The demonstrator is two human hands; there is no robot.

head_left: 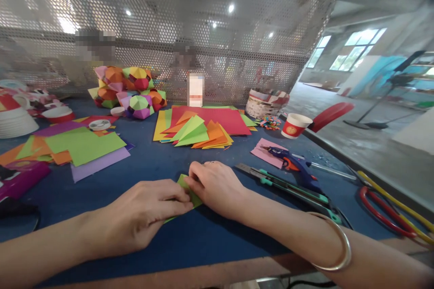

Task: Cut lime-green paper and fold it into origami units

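Observation:
A small piece of green paper (pixel 195 198) lies on the blue table top between both hands, mostly covered by fingers. My left hand (pixel 139 214) has its fingers bent and pressed together on the paper's left part. On its upper right part, my right hand (pixel 215 185) is closed with thumb and fingertips against the paper. Just beyond the hands lie folded paper pieces (pixel 191 130) in green and orange, on top of a stack with a large red sheet (pixel 222 117). A green-and-black utility knife (pixel 288 187) rests to the right of my right hand.
A blue glue gun (pixel 294 162) lies partly over pink paper (pixel 267 151). Red-handled scissors (pixel 383 214) are at the right edge. Loose coloured sheets (pixel 88 144) spread on the left. Behind stand folded paper balls (pixel 132 88), a woven basket (pixel 266 103) and a paper cup (pixel 294 125).

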